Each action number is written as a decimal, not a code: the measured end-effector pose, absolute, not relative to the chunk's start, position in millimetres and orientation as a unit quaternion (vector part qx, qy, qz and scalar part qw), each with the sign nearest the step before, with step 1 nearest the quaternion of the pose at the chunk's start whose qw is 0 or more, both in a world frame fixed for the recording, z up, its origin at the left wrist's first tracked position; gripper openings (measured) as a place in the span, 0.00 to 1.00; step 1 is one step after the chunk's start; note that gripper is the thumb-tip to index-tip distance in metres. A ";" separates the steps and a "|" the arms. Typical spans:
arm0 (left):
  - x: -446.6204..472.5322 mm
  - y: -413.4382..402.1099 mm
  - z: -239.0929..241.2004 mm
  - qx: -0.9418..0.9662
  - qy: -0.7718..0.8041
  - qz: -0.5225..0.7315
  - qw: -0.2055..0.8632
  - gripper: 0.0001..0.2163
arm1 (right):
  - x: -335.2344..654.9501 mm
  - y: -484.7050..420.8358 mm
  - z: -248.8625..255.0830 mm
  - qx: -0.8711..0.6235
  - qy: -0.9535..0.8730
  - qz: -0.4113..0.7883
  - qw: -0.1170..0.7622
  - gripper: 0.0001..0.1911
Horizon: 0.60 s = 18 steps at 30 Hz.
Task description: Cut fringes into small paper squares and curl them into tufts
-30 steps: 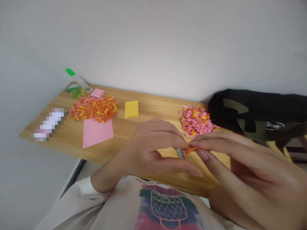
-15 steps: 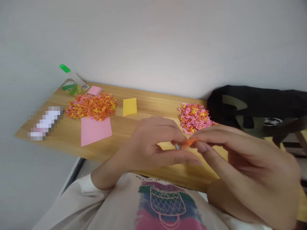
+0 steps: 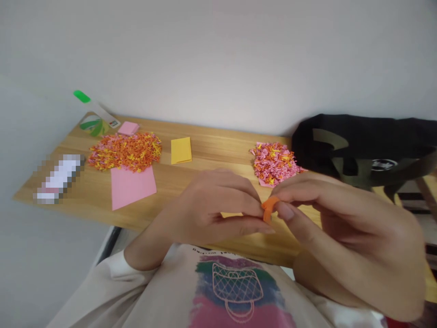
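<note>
A small curled strip of orange paper [image 3: 270, 207] sits between my two hands, above the front of the wooden table. My right hand [image 3: 355, 237] pinches its upper end between thumb and fingertips. At the strip's lower left, the thumb and index finger of my left hand [image 3: 218, 209] close on it. Behind my right hand lies a heap of tiny pink, orange and yellow paper pieces [image 3: 276, 163], on pink paper. A larger heap of such pieces [image 3: 126, 151] lies at the left, partly over a pink paper sheet [image 3: 133, 187].
A folded yellow paper [image 3: 181, 151] lies mid-table. A small pink paper stack [image 3: 128, 128], a roll of tape [image 3: 94, 125] and a green-tipped white tool [image 3: 97, 109] are at the back left. A pixelated object [image 3: 59, 178] lies near the left edge. A black bag [image 3: 362, 141] stands right.
The orange strip has turned and now curls downward between my fingers. My left thumb and index finger have drawn closer together. The small shiny bit by my left fingers no longer shows.
</note>
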<state>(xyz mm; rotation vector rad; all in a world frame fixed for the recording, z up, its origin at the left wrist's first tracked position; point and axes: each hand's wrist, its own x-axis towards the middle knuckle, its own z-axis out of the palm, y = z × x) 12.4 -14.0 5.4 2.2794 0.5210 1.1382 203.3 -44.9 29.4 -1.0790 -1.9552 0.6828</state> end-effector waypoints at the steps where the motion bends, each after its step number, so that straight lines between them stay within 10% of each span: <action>1: 12.1 -13.8 5.6 0.844 0.197 0.421 0.268 0.11 | 203.5 -45.2 29.8 -0.425 -0.769 0.274 0.390 0.07; 18: 9.8 -15.7 8.0 0.844 0.235 0.395 0.277 0.04 | 202.5 -43.9 32.6 -0.409 -0.780 0.258 0.397 0.06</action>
